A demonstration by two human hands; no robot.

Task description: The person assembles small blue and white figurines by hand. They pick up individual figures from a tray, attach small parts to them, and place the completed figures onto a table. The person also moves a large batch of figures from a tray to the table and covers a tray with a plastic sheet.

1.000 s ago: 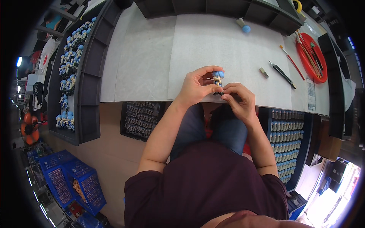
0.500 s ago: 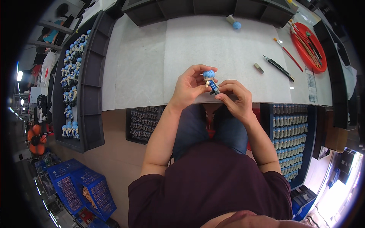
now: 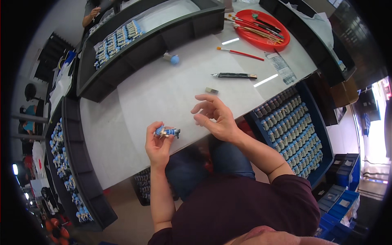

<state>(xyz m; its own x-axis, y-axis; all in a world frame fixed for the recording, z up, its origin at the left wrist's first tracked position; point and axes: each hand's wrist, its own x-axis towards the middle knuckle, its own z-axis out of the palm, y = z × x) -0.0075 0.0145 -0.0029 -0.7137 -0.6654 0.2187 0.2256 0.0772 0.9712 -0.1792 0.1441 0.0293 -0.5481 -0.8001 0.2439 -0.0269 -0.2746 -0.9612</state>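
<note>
My left hand [image 3: 158,143] grips a small blue and dark figurine [image 3: 166,131] over the near edge of the white table [image 3: 163,90]. My right hand [image 3: 215,116] hovers to the right of it, empty, with its fingers spread and the palm turned toward the figurine. A small grey block [image 3: 211,90] lies on the table just beyond the right hand. Further off lie a dark flat tool [image 3: 234,75] and a red-handled brush [image 3: 240,52].
A red tray [image 3: 281,41] of brushes sits at the far right. Another blue-headed figurine [image 3: 170,59] lies by a dark shelf [image 3: 151,38] holding rows of figurines. Trays of figurines flank me on the left [image 3: 63,163] and right [image 3: 292,134]. Another person [image 3: 96,8] works behind the shelf.
Both hands held the figurine together before. The right hand has let go and opened, moving right; the left hand keeps the figurine. The camera view has swung.
</note>
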